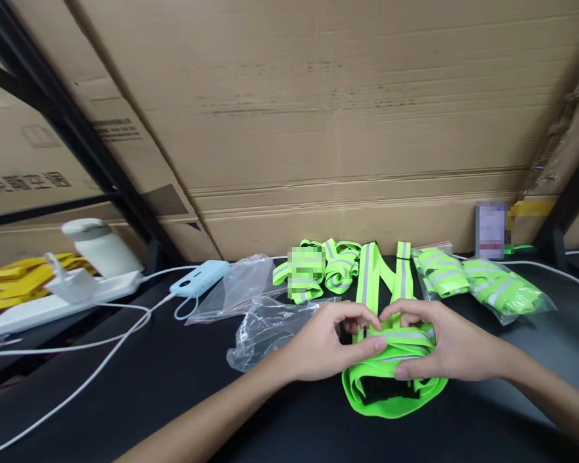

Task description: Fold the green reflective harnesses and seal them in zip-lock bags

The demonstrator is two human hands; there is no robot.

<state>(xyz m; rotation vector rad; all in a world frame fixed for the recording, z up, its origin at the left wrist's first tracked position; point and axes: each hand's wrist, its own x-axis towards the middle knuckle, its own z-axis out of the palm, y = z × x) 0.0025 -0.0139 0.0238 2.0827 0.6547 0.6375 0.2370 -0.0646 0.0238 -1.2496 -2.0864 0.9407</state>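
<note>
Head view: left hand (325, 344) and right hand (444, 347) both pinching a folded neon reflective strap (395, 370) on the black desk (174, 386), fingers (374, 346) clenched on its grey band. Best kept taut, edges squared, folds pressed flat. Beyond the fingers: loose straps (340, 267), bagged straps (487, 283); leftward, an empty plastic bag (265, 328). Printing on the cardboard box (24, 183) too blurred to read.
</note>
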